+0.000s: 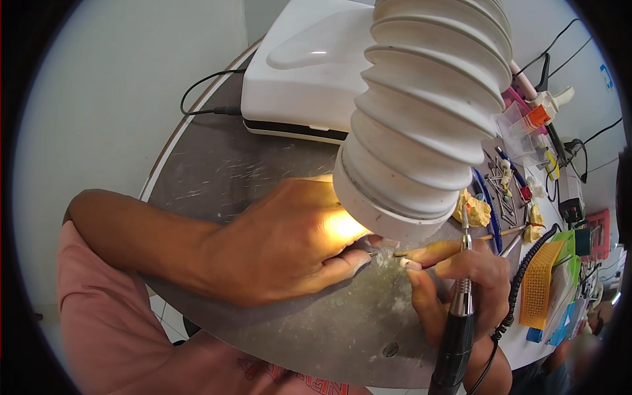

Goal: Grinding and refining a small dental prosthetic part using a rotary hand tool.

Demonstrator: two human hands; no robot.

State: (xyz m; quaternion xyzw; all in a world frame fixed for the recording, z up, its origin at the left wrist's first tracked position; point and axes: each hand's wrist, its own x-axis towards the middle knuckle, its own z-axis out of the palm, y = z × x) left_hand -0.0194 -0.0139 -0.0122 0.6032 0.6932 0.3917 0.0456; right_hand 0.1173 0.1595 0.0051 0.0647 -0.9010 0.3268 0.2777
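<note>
My left hand [276, 240] rests over the grey worktop with its thumb and fingers pinched together. A tiny brass-coloured tip shows at the thumb; the rest of what it pinches is hidden. My right hand [484, 273] is closed around a rotary handpiece [455, 332] with a black grip and metal nose, its narrow tip pointing up and away from me. Between that hand's thumb and finger sits a small whitish piece [409, 264], too small to name surely. The two hands face each other, a short gap apart, below the mouth of a ribbed white hose [421, 125].
A white machine housing [309, 79] stands at the back with a black cable. On the right lie several burs [505, 197], yellowish lumps [475, 209] and a blue pen-like tool [487, 210]. A coiled black cord [520, 289] runs beside a yellow basket [541, 283]. Pale dust covers the worktop [342, 322].
</note>
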